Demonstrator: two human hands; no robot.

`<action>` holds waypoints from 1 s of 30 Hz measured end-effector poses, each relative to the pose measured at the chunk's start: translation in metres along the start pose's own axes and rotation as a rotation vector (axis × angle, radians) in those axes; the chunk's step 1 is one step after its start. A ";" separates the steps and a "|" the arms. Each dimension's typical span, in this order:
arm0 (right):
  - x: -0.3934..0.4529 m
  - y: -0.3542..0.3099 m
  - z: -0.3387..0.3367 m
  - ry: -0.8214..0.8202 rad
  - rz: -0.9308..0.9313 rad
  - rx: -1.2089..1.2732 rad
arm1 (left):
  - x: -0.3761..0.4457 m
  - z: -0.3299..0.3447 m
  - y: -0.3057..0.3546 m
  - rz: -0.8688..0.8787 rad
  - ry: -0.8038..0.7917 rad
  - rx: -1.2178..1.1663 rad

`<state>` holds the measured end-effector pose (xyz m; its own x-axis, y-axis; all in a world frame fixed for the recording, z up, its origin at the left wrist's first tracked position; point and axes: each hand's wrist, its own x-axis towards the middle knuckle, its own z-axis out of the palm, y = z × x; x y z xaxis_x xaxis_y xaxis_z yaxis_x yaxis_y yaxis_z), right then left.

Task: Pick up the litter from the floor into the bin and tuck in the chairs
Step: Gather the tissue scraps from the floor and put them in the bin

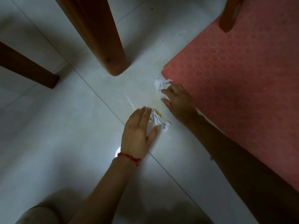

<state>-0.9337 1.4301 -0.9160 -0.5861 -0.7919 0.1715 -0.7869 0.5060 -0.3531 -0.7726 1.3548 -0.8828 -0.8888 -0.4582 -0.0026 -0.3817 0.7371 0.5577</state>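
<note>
Down on the pale tiled floor (68, 120), nearest the camera, the left hand (139, 131) lies low with its fingers spread flat and thumb out, its grip wide open and closed on nothing; a red cord bracelet (129, 157) circles that wrist. Just beside its fingertips sits a crumpled paper scrap (159, 119), white with a bit of yellow and some print, touching or nearly touching the hand but not yet grasped. Slightly farther on, the right hand (177, 100) reaches with fingers curled loosely over a second crumpled white paper (161, 85) at the corner of a pink patterned mat (234, 88); whether it has the paper pinched I cannot tell. Beyond them stand a thick wooden leg (106, 46) and a darker leg (27, 67) to the left.

By my judgement the task is at an early stage: both scraps remain on the floor, no bin shows here, and the chairs remain to be tucked in.
</note>
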 end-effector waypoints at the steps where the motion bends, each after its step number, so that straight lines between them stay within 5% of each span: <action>1: -0.003 0.002 0.000 0.021 -0.007 -0.013 | 0.004 0.003 0.001 0.000 0.006 -0.012; 18: -0.059 -0.002 -0.017 0.230 0.193 0.219 | 0.022 0.038 -0.012 0.019 0.120 -0.055; 30: -0.072 -0.017 -0.019 0.199 0.205 0.213 | 0.014 0.013 -0.017 0.062 0.078 -0.101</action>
<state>-0.8818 1.4853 -0.9047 -0.7701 -0.5885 0.2461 -0.6037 0.5479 -0.5790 -0.7814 1.3423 -0.9036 -0.8863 -0.4530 0.0967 -0.2952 0.7133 0.6356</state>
